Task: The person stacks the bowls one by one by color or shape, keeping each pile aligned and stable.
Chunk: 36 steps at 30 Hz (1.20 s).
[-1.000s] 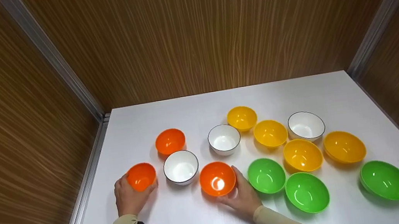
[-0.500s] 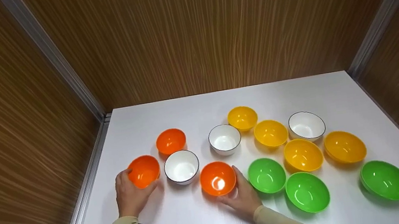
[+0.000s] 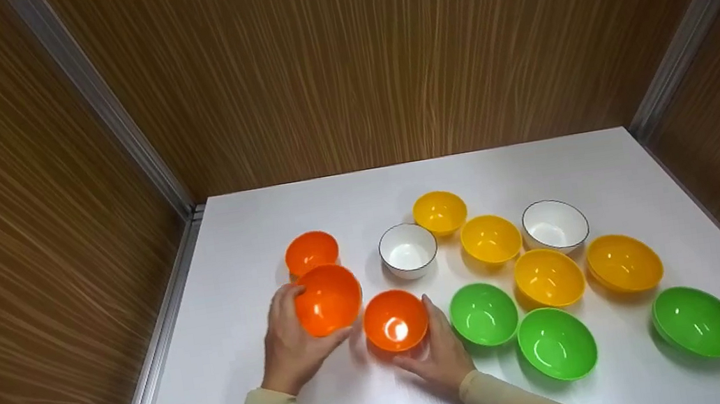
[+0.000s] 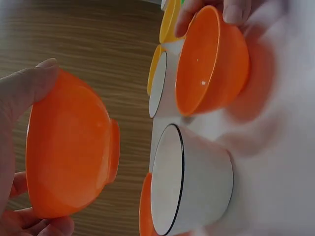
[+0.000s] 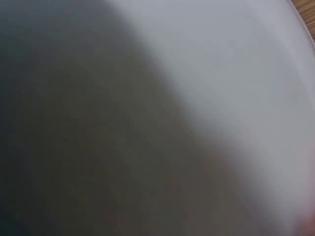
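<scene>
Brown wood-grain walls (image 3: 340,64) stand left, right and behind a white table (image 3: 249,217). Grey metal strips (image 3: 100,108) line the two far corners. Soft, pale shadows fall on the tabletop.

Wood-grain panels (image 3: 340,64), metal corner rails (image 3: 105,104)

Your left hand (image 3: 292,349) holds a glossy orange bowl (image 3: 329,301) aloft, mouth up. Your right hand (image 3: 443,354) holds a second orange bowl (image 3: 394,317), lower, beside it.
</scene>
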Each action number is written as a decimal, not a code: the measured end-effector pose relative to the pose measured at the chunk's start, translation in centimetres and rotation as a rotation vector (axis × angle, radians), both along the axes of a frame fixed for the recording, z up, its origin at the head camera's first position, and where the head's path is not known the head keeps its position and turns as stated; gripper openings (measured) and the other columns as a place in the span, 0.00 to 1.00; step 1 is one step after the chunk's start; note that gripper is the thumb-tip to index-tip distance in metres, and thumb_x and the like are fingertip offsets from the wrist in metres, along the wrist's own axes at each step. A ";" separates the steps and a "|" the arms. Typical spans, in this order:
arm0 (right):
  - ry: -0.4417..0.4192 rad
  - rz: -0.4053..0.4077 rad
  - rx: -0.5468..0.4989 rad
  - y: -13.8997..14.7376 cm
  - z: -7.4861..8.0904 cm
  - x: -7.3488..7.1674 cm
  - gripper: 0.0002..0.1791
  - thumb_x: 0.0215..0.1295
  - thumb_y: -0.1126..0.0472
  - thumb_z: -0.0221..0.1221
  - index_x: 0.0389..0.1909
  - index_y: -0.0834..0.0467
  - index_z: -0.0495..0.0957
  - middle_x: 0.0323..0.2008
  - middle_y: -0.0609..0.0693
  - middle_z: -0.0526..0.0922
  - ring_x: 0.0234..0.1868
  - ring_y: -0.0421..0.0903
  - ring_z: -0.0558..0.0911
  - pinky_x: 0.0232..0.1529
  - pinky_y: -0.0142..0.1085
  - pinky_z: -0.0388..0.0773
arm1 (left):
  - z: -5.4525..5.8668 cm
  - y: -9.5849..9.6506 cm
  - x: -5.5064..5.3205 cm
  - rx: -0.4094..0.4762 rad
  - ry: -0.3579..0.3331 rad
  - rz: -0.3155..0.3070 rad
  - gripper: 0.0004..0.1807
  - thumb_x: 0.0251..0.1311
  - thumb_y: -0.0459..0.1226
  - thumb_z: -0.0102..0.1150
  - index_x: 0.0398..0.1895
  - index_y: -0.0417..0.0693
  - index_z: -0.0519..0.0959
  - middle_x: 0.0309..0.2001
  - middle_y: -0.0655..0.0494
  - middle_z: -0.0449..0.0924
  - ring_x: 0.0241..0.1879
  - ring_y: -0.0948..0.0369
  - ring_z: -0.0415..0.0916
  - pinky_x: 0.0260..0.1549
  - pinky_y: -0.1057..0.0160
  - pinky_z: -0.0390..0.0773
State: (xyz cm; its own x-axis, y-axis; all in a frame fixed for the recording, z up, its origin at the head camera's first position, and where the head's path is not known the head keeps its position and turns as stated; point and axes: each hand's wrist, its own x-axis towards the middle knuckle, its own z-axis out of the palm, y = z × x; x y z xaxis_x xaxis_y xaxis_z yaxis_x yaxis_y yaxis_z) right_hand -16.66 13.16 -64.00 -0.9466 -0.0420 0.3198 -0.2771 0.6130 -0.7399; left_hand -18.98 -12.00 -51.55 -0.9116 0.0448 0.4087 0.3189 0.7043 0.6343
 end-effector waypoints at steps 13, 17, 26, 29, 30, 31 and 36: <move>0.130 -0.031 0.058 -0.7 1.4 0.0 0.67 0.41 0.35 0.72 0.73 0.65 0.46 0.71 0.65 0.55 0.69 0.61 0.60 0.67 0.56 0.59 | -2.6 4.9 0.9 -0.072 0.046 -0.125 0.44 0.28 0.60 0.78 0.47 0.46 0.72 0.60 0.48 0.69 0.57 0.53 0.67 0.57 0.52 0.72; 0.186 -0.012 0.069 -0.5 2.0 -0.4 0.66 0.40 0.39 0.74 0.73 0.66 0.48 0.70 0.66 0.56 0.68 0.60 0.62 0.66 0.54 0.61 | -3.1 6.2 0.7 -0.096 0.050 -0.141 0.41 0.28 0.59 0.78 0.44 0.47 0.73 0.60 0.49 0.70 0.56 0.55 0.65 0.55 0.54 0.72; 0.294 0.051 0.053 -0.6 2.7 -1.0 0.64 0.33 0.53 0.75 0.71 0.68 0.50 0.68 0.66 0.59 0.65 0.60 0.66 0.63 0.55 0.66 | -4.1 8.0 0.1 -0.119 -0.007 -0.149 0.38 0.30 0.55 0.78 0.44 0.47 0.72 0.62 0.43 0.68 0.57 0.51 0.64 0.54 0.52 0.75; 0.304 0.051 0.041 -0.7 2.6 -1.1 0.63 0.33 0.56 0.74 0.71 0.69 0.50 0.68 0.66 0.60 0.64 0.60 0.67 0.63 0.54 0.67 | -4.4 8.3 0.0 -0.107 -0.032 -0.145 0.37 0.31 0.54 0.78 0.44 0.47 0.72 0.62 0.42 0.67 0.58 0.50 0.64 0.55 0.52 0.74; 0.299 0.044 0.042 -0.7 2.6 -1.1 0.62 0.34 0.57 0.74 0.71 0.69 0.50 0.68 0.65 0.60 0.64 0.60 0.67 0.63 0.54 0.67 | -4.5 8.5 0.0 -0.109 -0.044 -0.142 0.38 0.31 0.54 0.78 0.44 0.47 0.72 0.63 0.41 0.67 0.59 0.50 0.64 0.55 0.52 0.74; 0.293 0.035 0.042 -0.6 2.5 -1.2 0.62 0.33 0.59 0.73 0.71 0.69 0.50 0.68 0.65 0.60 0.64 0.60 0.67 0.63 0.54 0.67 | -4.5 8.6 0.0 -0.112 -0.055 -0.141 0.38 0.32 0.55 0.77 0.46 0.46 0.72 0.63 0.41 0.67 0.59 0.49 0.64 0.55 0.51 0.74; 0.218 -0.006 0.027 -0.4 2.6 -1.3 0.61 0.31 0.68 0.71 0.72 0.67 0.50 0.68 0.63 0.60 0.64 0.60 0.66 0.64 0.54 0.65 | -4.3 9.2 0.0 -0.144 -0.119 -0.148 0.44 0.35 0.55 0.75 0.55 0.44 0.70 0.65 0.39 0.64 0.61 0.47 0.62 0.56 0.49 0.74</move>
State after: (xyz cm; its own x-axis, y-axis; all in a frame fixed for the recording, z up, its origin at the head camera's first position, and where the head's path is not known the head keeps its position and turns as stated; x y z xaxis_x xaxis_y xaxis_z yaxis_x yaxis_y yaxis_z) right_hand -17.92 12.76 -61.37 -0.8553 -0.0473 0.5159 -0.4250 0.6338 -0.6463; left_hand -19.01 -2.77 -55.84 -0.9319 0.2322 0.2786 0.3549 0.7413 0.5696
